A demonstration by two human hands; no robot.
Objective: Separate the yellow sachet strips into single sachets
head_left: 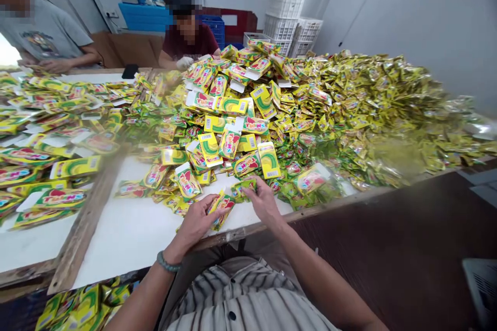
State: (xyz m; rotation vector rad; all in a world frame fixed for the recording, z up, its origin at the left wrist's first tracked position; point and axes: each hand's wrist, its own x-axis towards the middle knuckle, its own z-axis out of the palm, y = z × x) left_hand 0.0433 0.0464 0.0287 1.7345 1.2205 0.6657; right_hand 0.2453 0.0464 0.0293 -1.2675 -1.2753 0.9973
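Observation:
Near the table's front edge, my left hand (199,221) is closed around a small yellow and green printed box (224,209), its front panel tilted up. Just to the right, my right hand (264,201) pinches a small green packet (245,186) between thumb and fingers, a little apart from the box. Beyond both hands lie more printed boxes (209,149), several with white flaps standing open, heaped over loose packets. One box (188,181) rests just past my left hand. A blurred box (312,178) lies to the right.
A large mound of shiny packets (368,98) fills the table's right side. A wooden divider (87,217) separates more boxes (46,165) at left. Two people (190,36) sit and stand across the table. White crates (289,0) are stacked behind. Below left are more boxes (85,302).

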